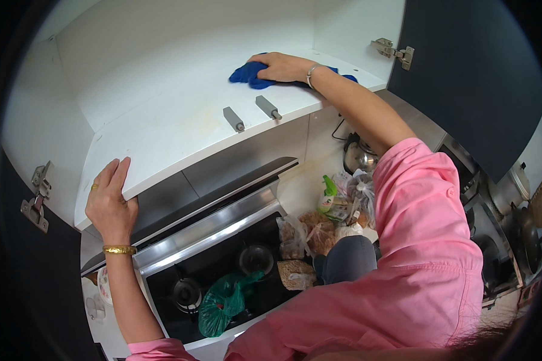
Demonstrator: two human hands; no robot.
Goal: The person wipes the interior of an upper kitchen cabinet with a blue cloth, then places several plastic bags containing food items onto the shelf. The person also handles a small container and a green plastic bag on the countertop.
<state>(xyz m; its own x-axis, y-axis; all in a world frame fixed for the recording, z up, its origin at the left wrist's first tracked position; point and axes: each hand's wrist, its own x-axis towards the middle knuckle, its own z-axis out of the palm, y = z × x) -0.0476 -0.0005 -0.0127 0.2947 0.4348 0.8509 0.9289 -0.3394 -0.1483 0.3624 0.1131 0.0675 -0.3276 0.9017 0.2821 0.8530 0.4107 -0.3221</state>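
Note:
My right hand [285, 67] presses on a crumpled blue cloth [245, 75] towards the right end of a white cabinet shelf [171, 140]. Part of the cloth is hidden under the hand and wrist. At the shelf's front left corner, my left hand [112, 203] grips the board, with its fingers on top and the thumb by the front edge. Between the hands, two grey door push catches [233, 119] sit near the front edge, their tips facing outward. Faint yellowish stains mark the shelf surface behind them.
Dark cabinet doors with metal hinges [394, 52] stand open on both sides. Below lies a black gas hob [217, 252] with a green plastic bag [223, 304] on it. Several bagged foods [318, 232] and a metal kettle [359, 155] are on the counter. My knee [350, 261] is beside the bags.

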